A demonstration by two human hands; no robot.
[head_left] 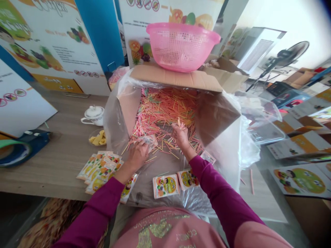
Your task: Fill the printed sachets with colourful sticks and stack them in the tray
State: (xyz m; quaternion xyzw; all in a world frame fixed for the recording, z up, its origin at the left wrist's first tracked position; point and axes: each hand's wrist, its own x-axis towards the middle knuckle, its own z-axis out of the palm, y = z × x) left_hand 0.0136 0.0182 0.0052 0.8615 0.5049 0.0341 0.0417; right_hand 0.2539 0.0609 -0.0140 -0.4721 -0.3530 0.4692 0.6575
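A plastic-lined cardboard box lies open towards me, with a heap of thin pink, orange and yellow candy sticks spilling to its front. My left hand is closed on a small clear printed packet at the heap's left edge. My right hand is over the sticks, its fingers pinched round a few candy sticks that point upward. Printed packets in two stacks lie on the plastic between my forearms. More packets are fanned out left of my left wrist.
A pink plastic basket stands behind the box flap. To the left are a lidded white cup, a small dish with yellow pieces and a blue tape dispenser. Printed boxes stand behind; a fan is at right.
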